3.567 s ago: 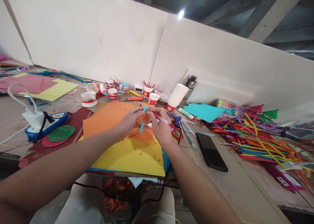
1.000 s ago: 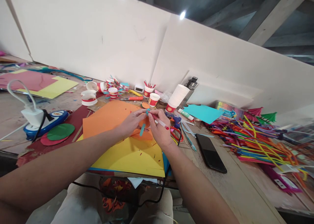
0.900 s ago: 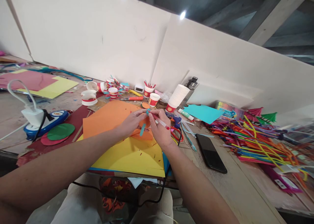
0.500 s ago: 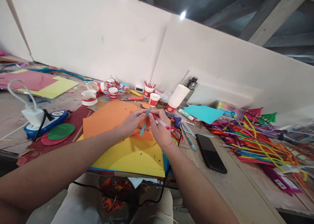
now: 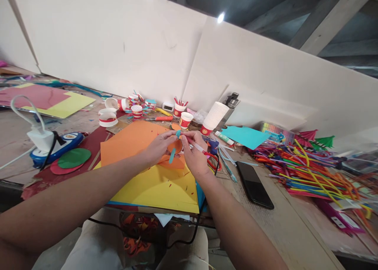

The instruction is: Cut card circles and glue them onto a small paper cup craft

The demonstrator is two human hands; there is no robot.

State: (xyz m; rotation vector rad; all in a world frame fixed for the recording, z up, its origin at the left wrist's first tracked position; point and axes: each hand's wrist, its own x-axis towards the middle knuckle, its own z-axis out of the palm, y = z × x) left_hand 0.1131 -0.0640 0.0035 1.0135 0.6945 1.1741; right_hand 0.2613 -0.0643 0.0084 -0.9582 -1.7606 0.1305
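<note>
Over the sheets of coloured paper, my left hand (image 5: 161, 146) is closed on a small round orange piece (image 5: 174, 144), perhaps the end of a paper cup. Two blue paper strips are on it: one points up between my fingertips, the other blue strip (image 5: 172, 156) hangs toward me. My right hand (image 5: 195, 153) pinches a slim pen with a clear-white barrel and red end (image 5: 196, 145), its fingertips meeting the upper blue strip. The pen's tip is hidden by my fingers. Beneath lie orange paper (image 5: 124, 143) and yellow paper (image 5: 156, 191) with small scraps.
Behind stand a white cup (image 5: 186, 120), a cup of red sticks (image 5: 179, 109) and a stack of paper cups (image 5: 215, 118). Decorated cups (image 5: 136, 112) sit back left. To the right are a glue gun (image 5: 212, 145), a phone (image 5: 254, 185) and pipe cleaners (image 5: 307, 171).
My right fingers have shifted slightly, and the upper blue strip now stands straighter and shows more. Both hands stay in nearly the same place.
</note>
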